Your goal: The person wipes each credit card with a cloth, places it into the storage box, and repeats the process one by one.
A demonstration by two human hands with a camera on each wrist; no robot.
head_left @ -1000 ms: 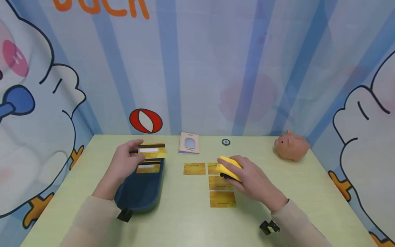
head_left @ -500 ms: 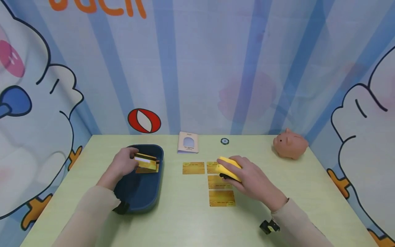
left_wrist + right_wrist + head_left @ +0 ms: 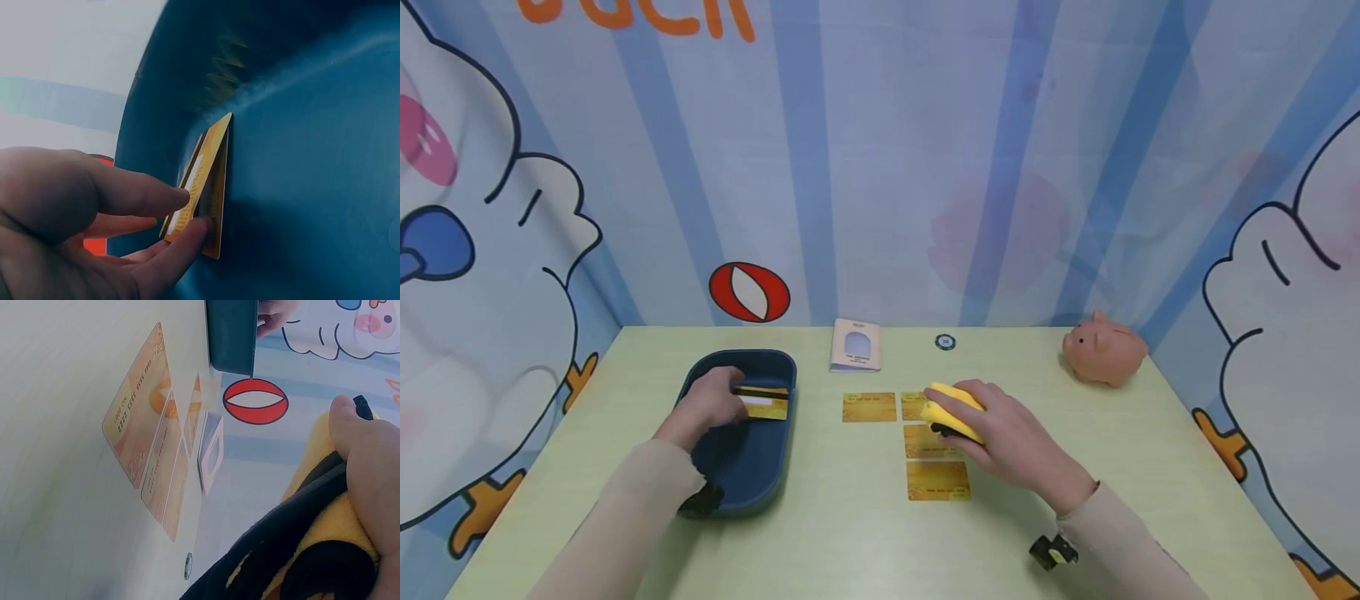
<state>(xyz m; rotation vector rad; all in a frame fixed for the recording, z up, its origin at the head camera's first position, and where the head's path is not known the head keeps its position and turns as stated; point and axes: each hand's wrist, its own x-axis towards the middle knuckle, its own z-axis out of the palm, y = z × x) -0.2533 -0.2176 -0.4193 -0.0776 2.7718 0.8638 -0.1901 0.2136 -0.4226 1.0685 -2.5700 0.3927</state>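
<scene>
Inside the dark blue tray (image 3: 737, 467), my left hand (image 3: 709, 400) pinches a gold bank card (image 3: 206, 169) by one end. Another gold card (image 3: 217, 206) lies beneath it against the tray floor, and the two are spread apart at a narrow angle. In the head view the upper card mostly covers the lower one. My right hand (image 3: 1007, 433) grips a soft yellow-and-black fabric thing (image 3: 955, 408) above the table; its full shape is hidden by the fingers. Below and beside it lie several gold cards, such as the front card (image 3: 938, 481) and the left card (image 3: 868, 407).
A pale booklet (image 3: 856, 344) and a small round chip (image 3: 945, 342) lie near the table's back edge. At the back right stands a pink piggy bank (image 3: 1103, 350). A striped cartoon curtain (image 3: 880, 167) hangs behind and at both sides.
My left hand has lowered the gold card into the tray, down onto the other card there. The right hand stays nearly still with the yellow-and-black thing.
</scene>
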